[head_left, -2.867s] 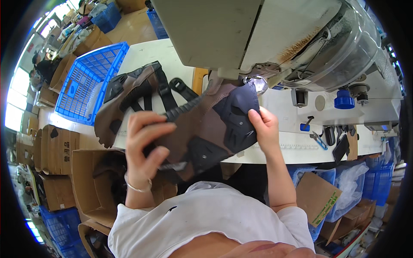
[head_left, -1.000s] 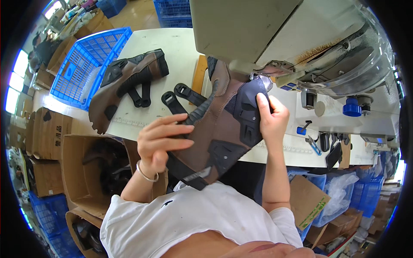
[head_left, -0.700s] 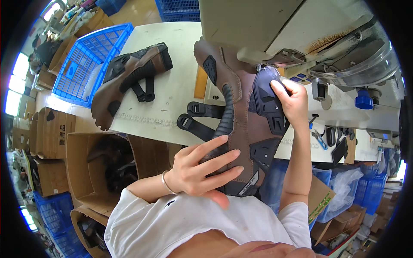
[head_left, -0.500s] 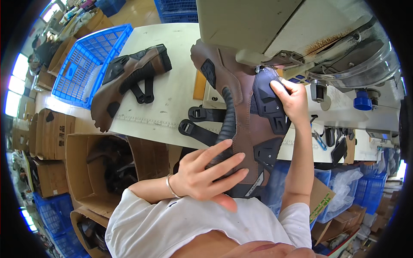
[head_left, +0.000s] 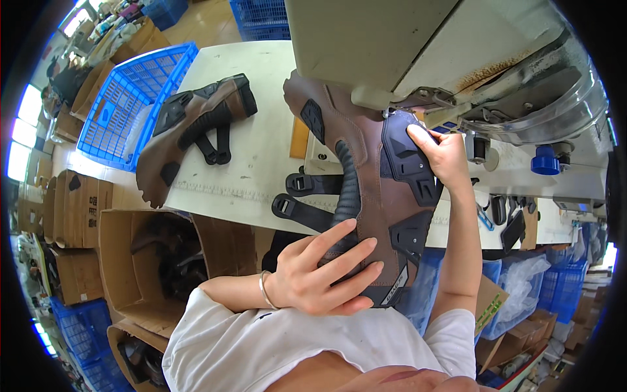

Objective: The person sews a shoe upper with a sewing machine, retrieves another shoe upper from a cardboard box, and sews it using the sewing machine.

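Observation:
A brown leather boot upper with black moulded panels lies under the head of a sewing machine. My right hand pinches the edge of its black shin panel, thumb on top, fingers mostly hidden beneath. My left hand rests on the lower part of the upper, its fingers spread over the ribbed section and brown leather; its thumb cannot be made out. Two black buckle straps stick out to the left. The needle area is at the panel's top edge, largely hidden.
A second brown and black boot upper lies on the white table. Beyond it stands a blue crate. Cardboard boxes holding dark pieces sit at lower left. On the right are a blue knob and black tools.
The upper's lower end and my left hand have shifted slightly right. My right hand keeps its pinch on the shin panel. The whole view has also shifted a little.

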The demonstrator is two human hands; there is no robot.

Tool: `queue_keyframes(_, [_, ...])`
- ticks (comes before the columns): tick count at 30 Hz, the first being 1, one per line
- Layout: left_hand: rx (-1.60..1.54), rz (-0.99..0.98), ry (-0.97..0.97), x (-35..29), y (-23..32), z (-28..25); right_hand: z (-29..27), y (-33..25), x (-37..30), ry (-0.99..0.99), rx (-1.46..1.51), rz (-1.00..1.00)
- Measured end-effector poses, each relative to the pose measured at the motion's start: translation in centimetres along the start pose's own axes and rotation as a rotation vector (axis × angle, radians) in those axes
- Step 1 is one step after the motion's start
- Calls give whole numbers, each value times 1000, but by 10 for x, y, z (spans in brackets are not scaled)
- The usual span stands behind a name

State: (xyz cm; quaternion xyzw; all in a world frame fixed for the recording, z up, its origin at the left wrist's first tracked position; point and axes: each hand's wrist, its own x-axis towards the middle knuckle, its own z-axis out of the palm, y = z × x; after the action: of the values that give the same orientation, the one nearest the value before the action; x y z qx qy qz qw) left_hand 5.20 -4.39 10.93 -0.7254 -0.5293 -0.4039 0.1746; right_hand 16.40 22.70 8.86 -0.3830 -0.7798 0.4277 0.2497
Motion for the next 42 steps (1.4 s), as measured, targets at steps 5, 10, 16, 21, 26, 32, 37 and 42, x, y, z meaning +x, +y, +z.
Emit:
queue_keyframes(5, [4,-32,-9,8,-3,-4,-3,-14,2,-73,38,-293])
queue_keyframes(10, [-5,-40,23,12,-2,-2,-9,19,17,-77,-49,-413])
queue_keyframes(16, [7,-38,43,23,-4,-1,-17,34,28,-128,-241,-363])
queue_keyframes(21, [-18,-55,39,29,-8,-2,-21,54,37,-174,-417,-388])
queue_keyframes(26, [-40,-81,30,30,-11,-6,-17,50,36,-175,-238,-305])
queue_keyframes(32, [-60,-55,44,35,-21,-9,-11,38,33,-9,-121,-190])
queue_keyframes(37, [-100,-44,57,38,-26,-11,-11,49,37,-4,-87,-204])
queue_keyframes(42, [-116,-30,38,42,-34,-16,-10,49,36,-17,50,-184])
